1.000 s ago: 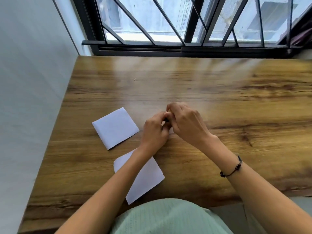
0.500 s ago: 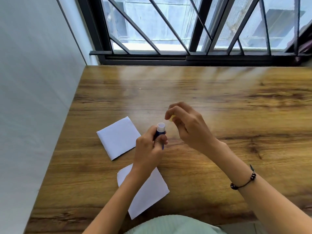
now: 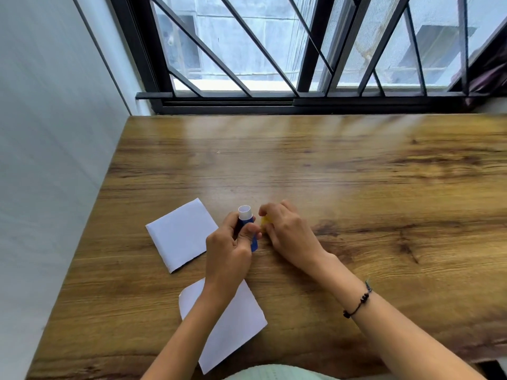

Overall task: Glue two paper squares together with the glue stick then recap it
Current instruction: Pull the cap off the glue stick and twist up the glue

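My left hand (image 3: 230,248) grips a blue glue stick (image 3: 246,221) upright above the wooden table (image 3: 356,187); its white tip shows, uncapped. Just to its right, my right hand (image 3: 288,231) is low at the table surface and pinches the yellow cap (image 3: 265,221), mostly hidden by my fingers. One white paper square (image 3: 181,235) lies flat to the left of my left hand. A second white paper square (image 3: 233,325) lies nearer me, partly under my left forearm.
A grey wall (image 3: 55,160) runs along the table's left edge. A black barred window frame (image 3: 301,100) stands at the far edge. The table's near edge is by my body.
The cap has come off the glue stick. My right hand, with the cap, has dropped toward the table beside the stick. My left hand still holds the stick upright.
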Demonstrator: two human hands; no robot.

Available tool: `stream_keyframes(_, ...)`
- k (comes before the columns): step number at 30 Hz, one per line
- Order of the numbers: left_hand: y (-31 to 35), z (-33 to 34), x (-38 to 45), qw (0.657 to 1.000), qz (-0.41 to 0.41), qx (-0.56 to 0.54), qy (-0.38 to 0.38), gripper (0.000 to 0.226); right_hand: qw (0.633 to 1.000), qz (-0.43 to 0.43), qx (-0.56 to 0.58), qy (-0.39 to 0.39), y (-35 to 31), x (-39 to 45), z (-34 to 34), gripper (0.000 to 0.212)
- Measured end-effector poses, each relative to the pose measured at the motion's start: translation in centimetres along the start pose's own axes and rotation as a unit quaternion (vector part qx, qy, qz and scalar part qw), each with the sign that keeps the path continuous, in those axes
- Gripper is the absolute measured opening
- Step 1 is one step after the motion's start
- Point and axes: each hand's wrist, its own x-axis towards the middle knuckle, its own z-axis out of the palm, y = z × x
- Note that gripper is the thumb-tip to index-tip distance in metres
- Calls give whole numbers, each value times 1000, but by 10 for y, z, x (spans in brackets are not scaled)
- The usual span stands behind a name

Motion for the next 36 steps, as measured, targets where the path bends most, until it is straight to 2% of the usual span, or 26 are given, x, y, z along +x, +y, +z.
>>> stream_keyframes(3,1,0,1,1000,-2,-10,4,10,1000,11,-12,-3,-1,-2,-2,27)
stream_keyframes(6,2,-1,1,1000,-2,-27,7,10,995,11,-91,35,-10,-9,-5,52)
stream_keyframes(7,3,-2,1,999,-6,-41,6,11,995,13,-81,63,-15,-13,-8,56)
stream_keyframes(11,11,-6,5,989,-41,-145,-7,14,978,91,121,142,-45,-33,-11,46)
stream_keyframes(15,18,-2,7,979,-51,-199,-8,9,931,192,294,103,-61,-44,-4,38)
stream_keyframes(19,22,-1,2,975,-41,-217,-5,15,890,215,367,165,-62,-44,-4,28)
stream_keyframes(21,24,-3,3,974,-40,-221,1,8,868,218,410,175,-63,-43,-5,26)
stream_keyframes(24,27,-4,5,977,-35,-212,6,17,821,230,486,192,-67,-40,-5,24)
stream_keyframes(26,27,-4,4,979,-33,-203,7,20,773,263,549,181,-68,-38,-7,18)
stream_keyframes(27,27,-4,4,979,-33,-201,9,20,728,291,601,157,-68,-37,-8,13)
stream_keyframes(29,26,-4,3,982,-34,-184,16,19,587,366,715,102,-69,-35,-9,15)
stream_keyframes(30,26,-4,2,985,-33,-170,20,17,529,396,746,85,-69,-34,-8,19)
stream_keyframes(31,26,-5,1,986,-34,-160,25,15,501,409,759,76,-70,-35,-7,21)
stream_keyframes(33,25,-7,0,987,-35,-155,34,14,502,395,767,65,-70,-34,-4,24)
stream_keyframes(36,26,-11,0,988,-41,-143,37,12,501,328,798,63,-69,-34,-5,30)
